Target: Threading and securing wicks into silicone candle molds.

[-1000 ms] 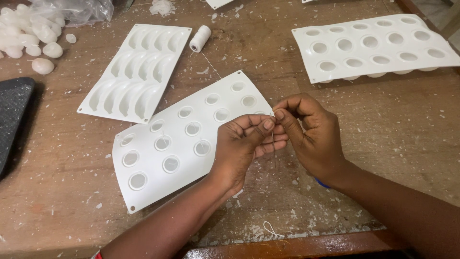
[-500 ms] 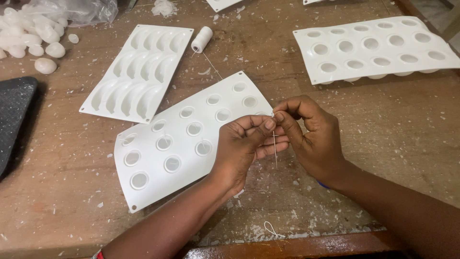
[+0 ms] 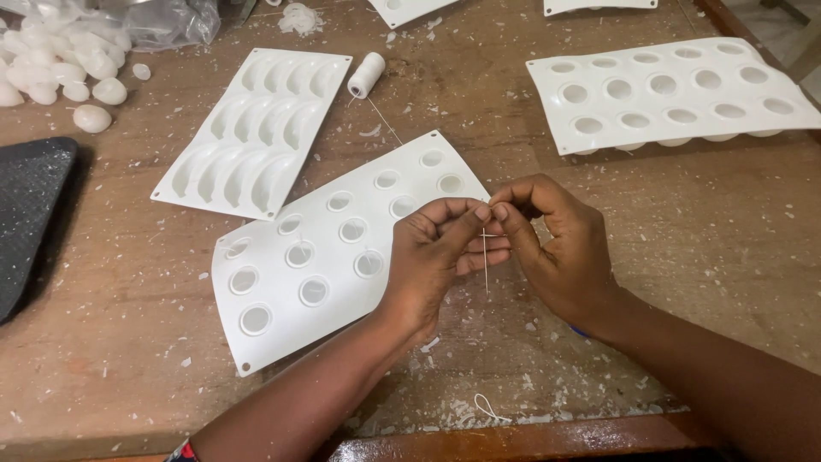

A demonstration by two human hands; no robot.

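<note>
My left hand [image 3: 436, 257] and my right hand [image 3: 556, 244] meet fingertip to fingertip just above the wooden table. Between them they pinch a thin needle [image 3: 486, 265] that hangs straight down, with white thread at its top. The thread runs back across the table to a small white spool [image 3: 366, 74]. Under my left hand lies a white silicone mould with round cavities [image 3: 325, 248], its right edge hidden by my fingers.
A white mould with crescent cavities [image 3: 255, 128] lies at the upper left. Another round-cavity mould [image 3: 676, 90] sits at the upper right. White wax pieces [image 3: 64, 64] and a plastic bag [image 3: 167, 19] are far left, beside a black mat [image 3: 30, 214]. Wax flakes cover the table.
The hands stay together at the needle; the fingers shift slightly and the needle hangs a little lower. The view has drifted a bit.
</note>
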